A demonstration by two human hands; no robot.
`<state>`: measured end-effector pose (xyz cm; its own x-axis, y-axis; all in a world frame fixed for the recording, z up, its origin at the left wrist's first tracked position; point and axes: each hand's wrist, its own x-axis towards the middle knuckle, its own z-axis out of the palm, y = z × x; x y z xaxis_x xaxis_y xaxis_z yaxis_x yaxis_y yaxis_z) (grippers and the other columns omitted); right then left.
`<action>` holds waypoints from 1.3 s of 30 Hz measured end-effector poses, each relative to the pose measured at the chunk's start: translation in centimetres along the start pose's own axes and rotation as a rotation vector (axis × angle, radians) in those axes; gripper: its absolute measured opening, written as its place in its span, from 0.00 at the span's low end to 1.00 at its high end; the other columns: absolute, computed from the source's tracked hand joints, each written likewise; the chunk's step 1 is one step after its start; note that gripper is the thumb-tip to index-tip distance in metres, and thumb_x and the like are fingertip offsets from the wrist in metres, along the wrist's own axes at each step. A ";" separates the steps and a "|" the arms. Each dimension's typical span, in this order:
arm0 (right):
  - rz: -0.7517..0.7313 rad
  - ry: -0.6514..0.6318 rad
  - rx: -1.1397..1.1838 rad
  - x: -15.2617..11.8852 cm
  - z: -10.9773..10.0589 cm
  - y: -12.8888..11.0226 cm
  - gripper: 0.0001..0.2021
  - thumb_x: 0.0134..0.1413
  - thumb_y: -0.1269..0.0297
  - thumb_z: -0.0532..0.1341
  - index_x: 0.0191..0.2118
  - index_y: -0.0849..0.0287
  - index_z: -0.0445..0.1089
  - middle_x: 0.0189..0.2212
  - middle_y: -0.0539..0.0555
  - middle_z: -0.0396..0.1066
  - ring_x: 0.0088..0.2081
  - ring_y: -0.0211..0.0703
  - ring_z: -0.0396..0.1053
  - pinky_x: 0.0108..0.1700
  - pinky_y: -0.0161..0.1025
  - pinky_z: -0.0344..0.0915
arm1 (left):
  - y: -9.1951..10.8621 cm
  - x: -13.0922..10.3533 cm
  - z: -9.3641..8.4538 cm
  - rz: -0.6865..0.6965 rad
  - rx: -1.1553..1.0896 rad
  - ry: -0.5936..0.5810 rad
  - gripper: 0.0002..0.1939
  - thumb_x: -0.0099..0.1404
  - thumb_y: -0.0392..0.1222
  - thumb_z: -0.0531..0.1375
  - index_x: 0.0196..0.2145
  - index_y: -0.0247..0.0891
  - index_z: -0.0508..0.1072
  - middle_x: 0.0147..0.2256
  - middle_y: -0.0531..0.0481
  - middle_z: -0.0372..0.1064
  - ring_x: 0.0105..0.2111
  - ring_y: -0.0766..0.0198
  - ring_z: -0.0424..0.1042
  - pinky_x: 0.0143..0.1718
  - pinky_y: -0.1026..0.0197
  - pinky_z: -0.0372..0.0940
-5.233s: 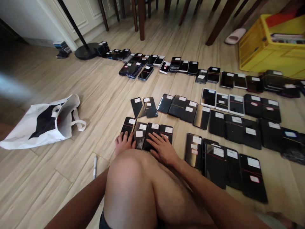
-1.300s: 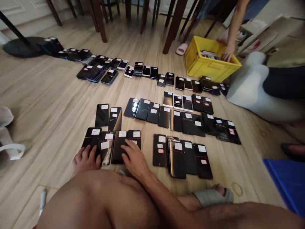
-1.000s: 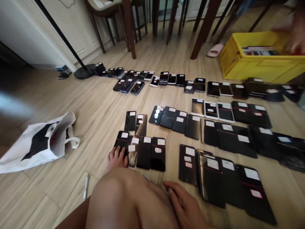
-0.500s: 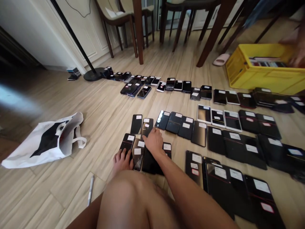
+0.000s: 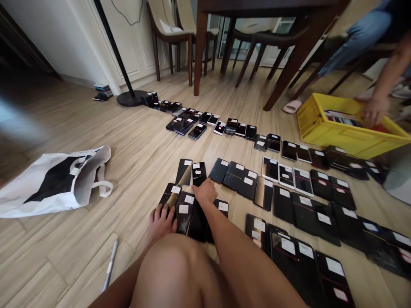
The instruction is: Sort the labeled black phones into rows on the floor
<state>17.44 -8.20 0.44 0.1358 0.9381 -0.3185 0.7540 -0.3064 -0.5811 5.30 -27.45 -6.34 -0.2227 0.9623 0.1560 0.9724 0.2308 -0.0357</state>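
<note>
Several dark smartphones with white labels lie in rows on the wooden floor before me. My left hand (image 5: 162, 221) rests with spread fingers on the lower end of a labelled smartphone (image 5: 170, 194). My right hand (image 5: 206, 192) has its thumb and bent fingers at the lower end of another black smartphone (image 5: 199, 170), which lies on the floor; its fingertips are partly hidden. Beside that one is a smartphone with a shiny screen (image 5: 184, 172). Under my right wrist, more phones, including a scuffed one with two labels (image 5: 185, 214), lie side by side.
A white bag (image 5: 64, 182) lies at left, a pen (image 5: 111, 263) nearer me. Farther back stand a lamp base (image 5: 131, 98), chairs and a table leg (image 5: 282, 72). At right, another person's hand (image 5: 376, 109) reaches into a yellow crate (image 5: 337, 139). More phone rows (image 5: 302, 179) spread rightward.
My view has shifted, showing more of the other person and the crate. My right hand stays at the black smartphone, which sits slightly farther forward beside its neighbour. My left hand keeps its place.
</note>
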 end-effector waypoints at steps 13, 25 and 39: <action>-0.011 -0.331 1.017 -7.2 -7.6 9.1 0.32 0.38 0.40 0.74 0.47 0.56 0.77 0.46 0.57 0.79 0.40 0.44 0.75 0.35 0.35 0.70 | -0.8 0.3 0.9 -0.034 -0.083 -0.054 0.23 0.71 0.45 0.58 0.62 0.45 0.75 0.63 0.40 0.69 0.65 0.43 0.63 0.63 0.42 0.58; 0.185 -0.332 1.323 -14.4 -7.8 14.8 0.26 0.37 0.49 0.79 0.43 0.55 0.79 0.39 0.50 0.76 0.37 0.40 0.69 0.32 0.32 0.66 | -1.0 0.6 0.9 -0.109 -0.098 -0.052 0.26 0.74 0.48 0.52 0.64 0.39 0.70 0.67 0.38 0.62 0.68 0.44 0.54 0.65 0.40 0.54; 0.247 -0.415 1.350 -14.8 -8.1 15.8 0.27 0.33 0.49 0.79 0.42 0.56 0.80 0.40 0.53 0.76 0.38 0.42 0.69 0.32 0.34 0.66 | -1.0 0.5 0.6 -0.097 -0.185 0.040 0.26 0.74 0.51 0.51 0.62 0.38 0.70 0.65 0.38 0.62 0.66 0.45 0.55 0.67 0.39 0.52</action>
<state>32.49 -25.65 2.03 -0.2006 0.7971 -0.5696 -0.4692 -0.5886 -0.6584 4.19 -27.07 -6.79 -0.3167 0.9295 0.1893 0.9436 0.2883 0.1627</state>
